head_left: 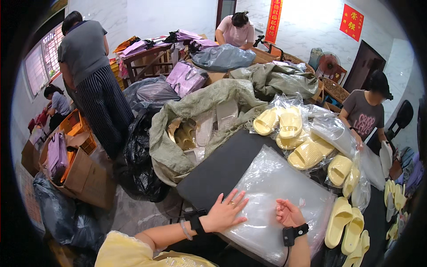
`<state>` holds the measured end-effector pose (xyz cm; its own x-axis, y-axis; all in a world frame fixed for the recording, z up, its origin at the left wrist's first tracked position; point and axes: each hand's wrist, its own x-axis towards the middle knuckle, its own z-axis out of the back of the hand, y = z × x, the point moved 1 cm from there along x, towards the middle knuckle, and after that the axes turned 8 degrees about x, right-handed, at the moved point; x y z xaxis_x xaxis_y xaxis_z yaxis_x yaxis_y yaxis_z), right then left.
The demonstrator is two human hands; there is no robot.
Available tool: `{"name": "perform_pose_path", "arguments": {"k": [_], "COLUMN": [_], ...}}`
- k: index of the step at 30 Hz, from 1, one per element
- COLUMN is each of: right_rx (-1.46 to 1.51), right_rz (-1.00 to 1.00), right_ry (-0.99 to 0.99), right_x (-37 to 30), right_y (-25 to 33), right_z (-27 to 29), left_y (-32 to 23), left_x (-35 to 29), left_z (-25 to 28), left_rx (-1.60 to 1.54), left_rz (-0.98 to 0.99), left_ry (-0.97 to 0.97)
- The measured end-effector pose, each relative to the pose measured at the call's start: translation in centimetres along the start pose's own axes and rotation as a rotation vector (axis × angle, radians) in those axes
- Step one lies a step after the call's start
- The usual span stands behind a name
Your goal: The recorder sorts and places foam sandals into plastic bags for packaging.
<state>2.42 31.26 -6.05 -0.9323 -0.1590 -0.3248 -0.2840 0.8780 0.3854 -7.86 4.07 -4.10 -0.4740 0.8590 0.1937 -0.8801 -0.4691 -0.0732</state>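
while a person in a yellow top looks down at a black tabletop (211, 162), their left hand (225, 214) lies flat with fingers spread on the near left part of a stack of clear plastic bags (267, 184); its grip is released. the right hand (290, 214) is over the same stack, toward its right side, fingers curled; whether its grip is clenched on a bag or bare, i cannot tell. the stack sits slantwise on the tabletop, directly in front of the person. along its far and right sides are yellow slippers in clear wrapping (307, 153), and nearer, at the right, unwrapped yellow slippers (339, 221). beyond the tabletop's far left edge, an open green woven sack (167, 151) holds more wrapped footwear. at the right, a co-worker in a dark printed t-shirt (365, 111) handles a pale item (386, 155).
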Motion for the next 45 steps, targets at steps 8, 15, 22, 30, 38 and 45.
{"name": "perform_pose_path", "arguments": {"k": [8, 15, 22, 30, 38, 45], "right_rx": [-0.203, -0.166, -0.179, -0.196, -0.207, -0.174], "right_rz": [0.042, 0.039, -0.027, -0.016, -0.007, 0.005], "right_ry": [-0.001, 0.046, 0.093, 0.072, 0.078, 0.075], "right_x": [0.5, 0.6, 1.2, 0.6, 0.7, 0.3], "right_y": [-0.4, -0.7, -1.2, -0.6, -0.9, -0.8], "right_z": [-0.7, -0.7, -0.2, -0.7, -0.6, -0.1], "left_y": [7.9, 14.9, 18.3, 16.7, 19.3, 17.7], "left_x": [11.7, 28.8, 33.1, 34.7, 36.8, 37.2], "left_z": [10.7, 1.7, -8.4, -5.4, -9.5, -9.9], "left_rx": [-0.674, -1.523, -1.686, -1.811, -1.705, -1.938], "left_rz": [0.004, 0.892, 1.000, 1.144, 1.153, 1.294], "left_ry": [-0.016, 0.402, 0.091, 0.080, -0.059, -0.433]}}
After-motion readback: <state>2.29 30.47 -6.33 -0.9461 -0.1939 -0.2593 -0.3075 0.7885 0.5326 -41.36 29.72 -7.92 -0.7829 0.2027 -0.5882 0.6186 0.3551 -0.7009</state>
